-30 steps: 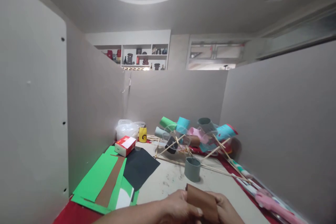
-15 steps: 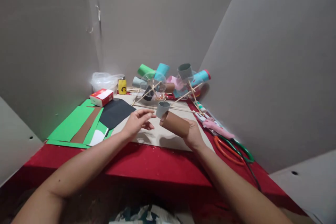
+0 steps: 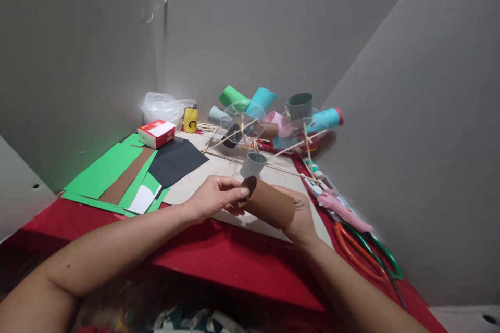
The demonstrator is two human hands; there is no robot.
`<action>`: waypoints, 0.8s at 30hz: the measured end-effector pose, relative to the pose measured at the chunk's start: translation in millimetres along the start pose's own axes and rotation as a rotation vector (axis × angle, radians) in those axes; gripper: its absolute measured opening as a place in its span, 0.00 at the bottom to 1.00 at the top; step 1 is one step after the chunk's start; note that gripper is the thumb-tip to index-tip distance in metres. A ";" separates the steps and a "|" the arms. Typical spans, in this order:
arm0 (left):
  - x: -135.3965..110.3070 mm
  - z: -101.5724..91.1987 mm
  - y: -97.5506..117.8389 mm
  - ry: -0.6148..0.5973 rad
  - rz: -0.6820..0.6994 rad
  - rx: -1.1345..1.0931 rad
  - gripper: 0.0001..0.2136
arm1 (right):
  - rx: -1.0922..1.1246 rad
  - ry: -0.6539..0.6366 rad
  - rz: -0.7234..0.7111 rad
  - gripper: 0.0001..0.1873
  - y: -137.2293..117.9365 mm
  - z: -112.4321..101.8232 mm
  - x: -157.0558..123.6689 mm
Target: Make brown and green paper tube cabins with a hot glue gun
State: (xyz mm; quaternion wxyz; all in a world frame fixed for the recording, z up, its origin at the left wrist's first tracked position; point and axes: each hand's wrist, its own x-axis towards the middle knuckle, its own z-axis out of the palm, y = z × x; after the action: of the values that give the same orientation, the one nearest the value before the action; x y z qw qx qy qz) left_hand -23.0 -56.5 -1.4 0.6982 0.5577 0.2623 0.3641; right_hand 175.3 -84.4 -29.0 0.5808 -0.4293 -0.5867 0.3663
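Note:
A brown paper tube (image 3: 269,202) lies on its side in my two hands above the beige board (image 3: 219,174). My right hand (image 3: 300,216) is wrapped round its right half from behind. My left hand (image 3: 216,196) pinches the tube's open left rim with thumb and fingertips. Just beyond the tube a small grey paper cup (image 3: 252,164) stands upright on the board.
Green, brown and black paper sheets (image 3: 117,177) lie at the left with a red and white box (image 3: 156,133). A yellow bottle (image 3: 190,118), a plastic bag (image 3: 164,107) and coloured tubes on wooden sticks (image 3: 269,117) fill the back. Orange and green scissors (image 3: 365,252) and a pink tool (image 3: 344,212) lie right. Grey walls enclose the table.
The camera has tilted down from the walls to the table. My left hand, which was open and apart from the tube half a second ago, now pinches its left rim.

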 end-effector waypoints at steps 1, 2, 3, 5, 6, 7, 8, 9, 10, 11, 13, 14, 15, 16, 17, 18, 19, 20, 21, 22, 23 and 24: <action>-1.4 -0.3 0.2 -0.013 0.002 0.002 0.20 | 0.002 -0.017 0.018 0.08 1.9 -0.9 2.1; -2.5 -0.6 0.2 -0.020 0.012 0.007 0.20 | -0.002 -0.033 0.033 0.09 3.7 -1.8 4.2; -3.3 -1.2 0.3 -0.020 0.025 0.016 0.18 | -0.011 -0.049 0.042 0.09 5.6 -2.6 6.2; -3.7 -2.8 0.4 -0.014 0.041 0.048 0.16 | -0.043 -0.073 0.045 0.09 9.3 -3.8 9.7; -3.5 -3.8 0.6 -0.013 0.036 0.069 0.15 | -0.055 -0.085 0.050 0.09 11.4 -4.1 10.9; -3.0 -5.0 0.9 -0.016 0.025 0.092 0.15 | -0.064 -0.096 0.060 0.09 13.8 -4.4 11.7; -2.4 -6.1 1.2 -0.019 0.010 0.115 0.15 | -0.068 -0.099 0.074 0.09 16.4 -4.7 12.1; -1.7 -7.2 1.5 -0.022 -0.008 0.141 0.14 | -0.074 -0.097 0.089 0.10 19.2 -5.0 12.1; -1.1 -8.0 1.7 -0.023 -0.026 0.168 0.14 | -0.079 -0.089 0.103 0.10 22.0 -5.4 11.6; -0.5 -8.7 1.8 -0.025 -0.042 0.196 0.14 | -0.085 -0.080 0.115 0.11 24.6 -6.1 10.8; 0.3 -9.0 1.7 -0.031 -0.063 0.241 0.13 | -0.109 -0.072 0.136 0.12 28.7 -8.0 8.6; 0.6 -8.8 1.5 -0.035 -0.069 0.250 0.13 | -0.124 -0.074 0.143 0.13 29.8 -9.1 7.4; 0.6 -8.4 1.3 -0.040 -0.076 0.252 0.12 | -0.138 -0.080 0.150 0.13 30.3 -10.3 6.2; 0.6 -7.8 1.0 -0.045 -0.082 0.249 0.12 | -0.147 -0.086 0.156 0.12 30.0 -11.3 5.2; 0.5 -7.4 0.6 -0.050 -0.091 0.245 0.11 | -0.152 -0.095 0.163 0.12 29.2 -12.2 4.3; 0.3 -7.1 0.2 -0.055 -0.098 0.243 0.11 | -0.150 -0.105 0.166 0.12 27.8 -12.8 3.5; 0.3 -7.0 -0.3 -0.063 -0.100 0.239 0.10 | -0.147 -0.118 0.167 0.11 26.1 -12.9 2.9; 0.3 -7.2 -0.9 -0.073 -0.094 0.235 0.09 | -0.143 -0.134 0.169 0.11 24.1 -12.7 2.5; 0.4 -7.6 -1.7 -0.083 -0.083 0.229 0.09 | -0.137 -0.153 0.167 0.12 22.0 -12.0 2.1; 0.6 -8.3 -2.6 -0.094 -0.069 0.222 0.09 | -0.129 -0.169 0.165 0.12 20.0 -10.9 1.7; 0.9 -9.0 -3.5 -0.107 -0.055 0.216 0.09 | -0.121 -0.179 0.164 0.12 18.0 -9.3 1.5; 1.2 -9.7 -4.4 -0.119 -0.040 0.215 0.10 | -0.115 -0.185 0.162 0.12 16.1 -7.2 1.4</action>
State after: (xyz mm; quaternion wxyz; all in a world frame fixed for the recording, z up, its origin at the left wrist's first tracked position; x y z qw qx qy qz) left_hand -28.8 -50.4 -8.0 0.6557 0.6447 0.2691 0.2864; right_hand 183.8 -77.8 -43.1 0.4672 -0.4724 -0.6211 0.4158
